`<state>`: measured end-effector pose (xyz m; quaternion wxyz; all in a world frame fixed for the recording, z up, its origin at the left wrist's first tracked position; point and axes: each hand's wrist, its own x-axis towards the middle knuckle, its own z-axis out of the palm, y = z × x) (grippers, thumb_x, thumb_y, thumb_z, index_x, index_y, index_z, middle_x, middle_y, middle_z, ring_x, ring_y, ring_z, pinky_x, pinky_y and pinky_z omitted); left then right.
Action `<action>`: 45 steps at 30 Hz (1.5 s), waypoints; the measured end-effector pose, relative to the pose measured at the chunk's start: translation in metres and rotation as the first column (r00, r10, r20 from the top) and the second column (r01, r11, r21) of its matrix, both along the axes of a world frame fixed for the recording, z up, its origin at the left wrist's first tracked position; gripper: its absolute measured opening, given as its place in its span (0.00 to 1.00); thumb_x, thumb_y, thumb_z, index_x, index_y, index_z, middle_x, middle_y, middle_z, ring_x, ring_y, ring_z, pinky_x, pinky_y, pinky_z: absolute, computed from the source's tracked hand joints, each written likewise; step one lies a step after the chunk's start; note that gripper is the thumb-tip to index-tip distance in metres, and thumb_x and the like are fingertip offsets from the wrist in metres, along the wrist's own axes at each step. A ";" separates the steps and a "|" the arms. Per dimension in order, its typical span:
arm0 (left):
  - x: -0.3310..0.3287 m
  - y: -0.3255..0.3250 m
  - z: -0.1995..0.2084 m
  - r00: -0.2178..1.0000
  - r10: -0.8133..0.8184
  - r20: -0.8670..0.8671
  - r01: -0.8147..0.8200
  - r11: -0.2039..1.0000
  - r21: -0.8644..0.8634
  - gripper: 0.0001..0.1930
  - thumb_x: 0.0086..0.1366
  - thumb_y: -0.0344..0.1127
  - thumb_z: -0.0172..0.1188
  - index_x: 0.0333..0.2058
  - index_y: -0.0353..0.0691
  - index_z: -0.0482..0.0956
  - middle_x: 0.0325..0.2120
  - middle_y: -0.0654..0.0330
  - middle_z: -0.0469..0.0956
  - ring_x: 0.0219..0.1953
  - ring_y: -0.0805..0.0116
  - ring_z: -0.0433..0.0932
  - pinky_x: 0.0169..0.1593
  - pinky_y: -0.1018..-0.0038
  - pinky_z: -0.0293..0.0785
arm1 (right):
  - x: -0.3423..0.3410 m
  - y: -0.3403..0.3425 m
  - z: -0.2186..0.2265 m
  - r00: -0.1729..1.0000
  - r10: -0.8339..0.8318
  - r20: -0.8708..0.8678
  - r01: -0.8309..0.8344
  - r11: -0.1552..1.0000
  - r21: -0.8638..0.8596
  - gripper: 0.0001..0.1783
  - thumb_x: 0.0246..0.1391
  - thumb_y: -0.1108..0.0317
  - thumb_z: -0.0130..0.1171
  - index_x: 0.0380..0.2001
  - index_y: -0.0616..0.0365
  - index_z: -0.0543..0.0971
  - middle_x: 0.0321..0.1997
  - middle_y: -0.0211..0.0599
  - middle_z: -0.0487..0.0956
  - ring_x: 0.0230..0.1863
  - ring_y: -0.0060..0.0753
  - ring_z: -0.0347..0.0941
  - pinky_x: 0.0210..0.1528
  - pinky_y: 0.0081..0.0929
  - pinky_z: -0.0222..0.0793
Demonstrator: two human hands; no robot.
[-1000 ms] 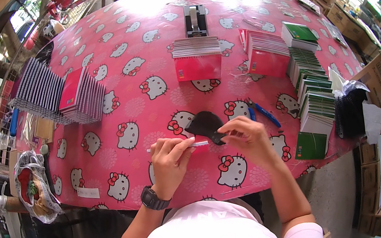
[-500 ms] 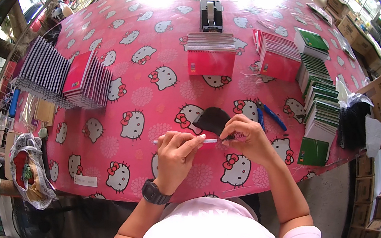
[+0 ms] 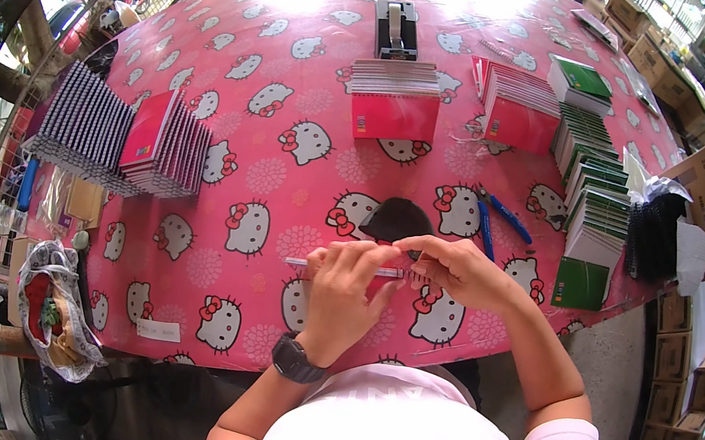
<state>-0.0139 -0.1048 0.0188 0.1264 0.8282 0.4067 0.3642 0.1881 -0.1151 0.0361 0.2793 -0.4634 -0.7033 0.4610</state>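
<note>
Near the front edge of the table, my left hand (image 3: 347, 289) curves over a thin white-and-pink strip (image 3: 299, 261), which looks like a notebook seen edge-on. Its fingers lie across the strip and its thumb sits on the near side. My right hand (image 3: 466, 275) is bent at the strip's right end, index fingertip against the left fingertips. Under its thumb shows a bit of spiral wire coil (image 3: 423, 280); what the fingers pinch is hidden. Just beyond both hands rests a black flat piece (image 3: 397, 220) with a rounded far edge.
Blue-handled pliers (image 3: 507, 218) lie to the right. Stacks of red notebooks (image 3: 393, 117) and green notebooks (image 3: 580, 281) stand farther back and right, more spiral-bound notebooks (image 3: 165, 142) at left. A tape dispenser (image 3: 395, 30) is at the back. A bagged bundle (image 3: 57, 315) hangs at left.
My left thumb has come off the strip toward me, and the left fingers have moved right. My right fingers have left the black piece and now meet the left fingertips.
</note>
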 end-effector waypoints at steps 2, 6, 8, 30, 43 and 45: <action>-0.001 -0.002 -0.005 0.995 -0.069 -0.077 0.066 0.997 -0.038 0.15 0.53 0.39 0.66 0.40 0.48 0.79 0.34 0.67 0.76 0.39 0.67 0.72 0.47 0.67 0.56 | -0.001 0.002 0.006 0.999 -0.036 -0.022 0.034 0.998 -0.060 0.20 0.57 0.73 0.55 0.54 0.55 0.69 0.26 0.36 0.78 0.28 0.30 0.76 0.32 0.26 0.71; -0.004 -0.004 -0.009 0.993 -0.077 -0.091 0.074 0.996 -0.042 0.13 0.54 0.40 0.64 0.39 0.48 0.78 0.35 0.67 0.76 0.40 0.68 0.72 0.46 0.67 0.56 | 0.015 0.027 -0.008 0.991 -0.072 0.116 0.050 0.981 0.186 0.22 0.52 0.71 0.60 0.51 0.54 0.71 0.43 0.44 0.77 0.46 0.40 0.74 0.48 0.31 0.69; 0.001 -0.004 -0.001 0.995 -0.084 -0.062 0.084 0.996 -0.001 0.11 0.55 0.41 0.64 0.37 0.48 0.79 0.34 0.67 0.76 0.40 0.68 0.72 0.46 0.67 0.56 | 0.023 0.044 -0.020 0.937 -0.079 0.340 -0.094 0.881 0.464 0.23 0.47 0.71 0.63 0.50 0.54 0.73 0.54 0.48 0.73 0.58 0.47 0.67 0.58 0.35 0.64; -0.044 0.007 -0.020 0.996 -0.065 -0.066 0.067 0.997 0.024 0.15 0.40 0.46 0.74 0.26 0.51 0.81 0.28 0.71 0.77 0.41 0.70 0.74 0.60 0.55 0.43 | 0.033 0.032 -0.027 0.992 0.090 -0.093 -0.092 0.995 -0.021 0.36 0.39 0.34 0.65 0.46 0.48 0.81 0.52 0.45 0.74 0.58 0.46 0.63 0.62 0.44 0.53; -0.036 0.012 -0.015 0.999 -0.047 0.006 0.047 0.999 -0.001 0.28 0.36 0.40 0.76 0.40 0.49 0.78 0.22 0.74 0.77 0.33 0.73 0.74 0.58 0.58 0.49 | 0.006 0.022 -0.026 0.998 0.014 0.068 -0.021 0.993 0.114 0.28 0.44 0.41 0.64 0.40 0.53 0.82 0.45 0.42 0.77 0.50 0.43 0.65 0.57 0.36 0.58; -0.040 0.009 -0.021 0.999 -0.045 -0.009 0.046 0.999 0.012 0.33 0.37 0.43 0.76 0.46 0.48 0.75 0.23 0.75 0.76 0.33 0.75 0.74 0.58 0.58 0.48 | 0.003 0.017 -0.022 0.964 0.119 -0.238 -0.120 0.993 0.010 0.29 0.45 0.41 0.63 0.39 0.54 0.82 0.44 0.41 0.77 0.49 0.42 0.66 0.54 0.35 0.60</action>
